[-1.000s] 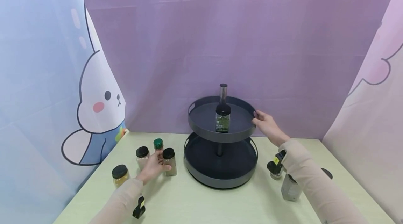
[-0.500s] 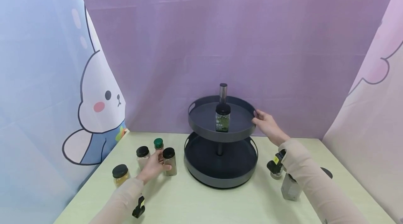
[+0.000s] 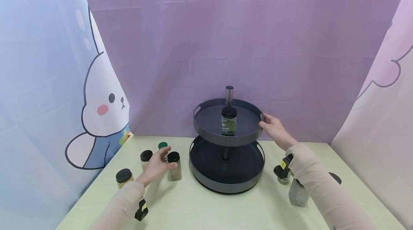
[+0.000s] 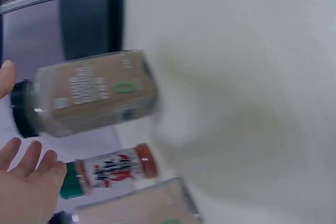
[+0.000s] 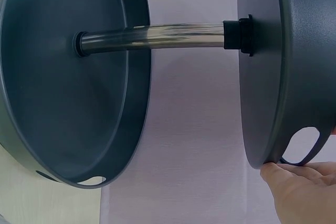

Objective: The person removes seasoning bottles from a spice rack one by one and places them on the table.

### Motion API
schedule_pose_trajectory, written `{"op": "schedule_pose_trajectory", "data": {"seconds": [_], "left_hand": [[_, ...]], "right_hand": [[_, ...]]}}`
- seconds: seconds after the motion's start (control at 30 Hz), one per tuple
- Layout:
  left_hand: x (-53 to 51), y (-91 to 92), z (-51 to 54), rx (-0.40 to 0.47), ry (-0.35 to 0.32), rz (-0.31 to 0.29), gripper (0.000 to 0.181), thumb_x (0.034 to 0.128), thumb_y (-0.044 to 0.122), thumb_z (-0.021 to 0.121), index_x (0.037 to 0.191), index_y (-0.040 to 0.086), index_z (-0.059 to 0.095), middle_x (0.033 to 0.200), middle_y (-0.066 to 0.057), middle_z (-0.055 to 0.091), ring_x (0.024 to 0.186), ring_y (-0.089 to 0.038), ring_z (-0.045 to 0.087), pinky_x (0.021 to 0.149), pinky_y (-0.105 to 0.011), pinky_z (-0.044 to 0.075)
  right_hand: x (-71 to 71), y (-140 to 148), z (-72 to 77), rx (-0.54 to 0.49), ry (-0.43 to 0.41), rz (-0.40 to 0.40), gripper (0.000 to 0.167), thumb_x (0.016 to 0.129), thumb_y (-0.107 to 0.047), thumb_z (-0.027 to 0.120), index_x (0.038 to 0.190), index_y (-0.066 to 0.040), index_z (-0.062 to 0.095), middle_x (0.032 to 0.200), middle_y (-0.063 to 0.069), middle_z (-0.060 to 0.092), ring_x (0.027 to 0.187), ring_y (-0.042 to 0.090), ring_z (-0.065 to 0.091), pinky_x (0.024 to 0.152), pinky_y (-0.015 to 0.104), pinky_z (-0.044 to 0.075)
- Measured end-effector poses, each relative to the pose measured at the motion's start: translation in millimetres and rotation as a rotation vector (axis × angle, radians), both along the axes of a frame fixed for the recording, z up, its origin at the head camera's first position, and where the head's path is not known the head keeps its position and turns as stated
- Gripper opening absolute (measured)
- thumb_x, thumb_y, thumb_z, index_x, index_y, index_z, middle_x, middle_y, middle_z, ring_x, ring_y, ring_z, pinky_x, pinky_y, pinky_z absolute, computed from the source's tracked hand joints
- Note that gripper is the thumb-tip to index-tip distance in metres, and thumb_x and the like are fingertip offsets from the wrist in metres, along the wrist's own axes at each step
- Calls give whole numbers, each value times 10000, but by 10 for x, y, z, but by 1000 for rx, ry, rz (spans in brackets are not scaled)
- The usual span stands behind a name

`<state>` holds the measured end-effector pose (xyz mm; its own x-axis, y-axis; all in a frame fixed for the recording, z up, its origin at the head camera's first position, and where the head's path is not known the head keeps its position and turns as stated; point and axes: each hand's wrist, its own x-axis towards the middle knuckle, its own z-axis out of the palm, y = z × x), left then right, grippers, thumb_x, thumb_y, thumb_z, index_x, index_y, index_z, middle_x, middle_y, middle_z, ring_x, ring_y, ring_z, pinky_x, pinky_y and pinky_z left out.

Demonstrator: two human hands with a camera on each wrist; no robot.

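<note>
My left hand (image 3: 157, 167) hovers at a black-capped spice jar (image 3: 174, 167) left of a dark grey two-tier rack (image 3: 226, 188). In the left wrist view, the jar (image 4: 97, 93) holds brown powder, and its black lid lies between my spread thumb and fingers, with gaps visible. Behind that hand are a green-capped bottle (image 4: 118, 170) with a red-and-white label and another black-capped jar (image 3: 146, 156). My right hand (image 3: 275, 129) pinches the rim of the rack's upper tray (image 5: 310, 51), beside a handle hole. On that tray stands a jar of green flakes (image 3: 228, 124).
A jar of yellow contents (image 3: 124, 177) stands at the left of the pale table (image 3: 209, 212). Near the right forearm are a grey jar (image 3: 298, 193) and a small container (image 3: 283, 178), both partly hidden. A purple curtain (image 3: 226, 36) hangs behind the rack.
My left hand has loosened from the brown-powder jar and lifted slightly, its fingers now spread. The jar stays upright in place. The right hand keeps its place on the upper tray.
</note>
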<state>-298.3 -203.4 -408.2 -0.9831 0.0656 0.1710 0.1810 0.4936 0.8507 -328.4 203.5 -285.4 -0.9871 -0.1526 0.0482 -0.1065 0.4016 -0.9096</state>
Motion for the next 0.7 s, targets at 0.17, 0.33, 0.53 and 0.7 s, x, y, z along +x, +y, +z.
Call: {"op": "schedule_pose_trajectory", "data": {"seconds": [0.17,0.33,0.53,0.7], "left_hand": [[49,42,226,18,19,18,631,798,172,699,1359,102,418,1411,-161,401,1299,-350,366,893,-433,496],[129,149,491,112,-9,-24,556,832,282,665,1333,185,443,1422,-71,401,1339,-306,319,846,-433,519],[183,402,808,111,76,-127,489,837,236,659,1290,177,484,1355,-53,478,1283,-260,419,1019,-390,410],[228,621,1021,148,126,-186,425,844,214,654,1246,166,527,1294,-26,538,1227,-199,482,1009,-356,423]], "right_hand": [[-1,0,-2,-3,6,-2,628,950,-112,348,1452,11,-9,1528,158,75,1406,296,75,1134,453,178],[2,4,-3,0,13,-1,631,948,-111,347,1452,11,-14,1528,162,71,1405,302,76,1134,455,177],[3,16,-6,1,20,-2,630,950,-107,344,1449,17,-20,1526,172,63,1404,310,72,1133,454,175],[14,1,-4,-10,19,4,628,953,-106,345,1449,13,-22,1525,175,63,1404,307,72,1134,448,176]]}}
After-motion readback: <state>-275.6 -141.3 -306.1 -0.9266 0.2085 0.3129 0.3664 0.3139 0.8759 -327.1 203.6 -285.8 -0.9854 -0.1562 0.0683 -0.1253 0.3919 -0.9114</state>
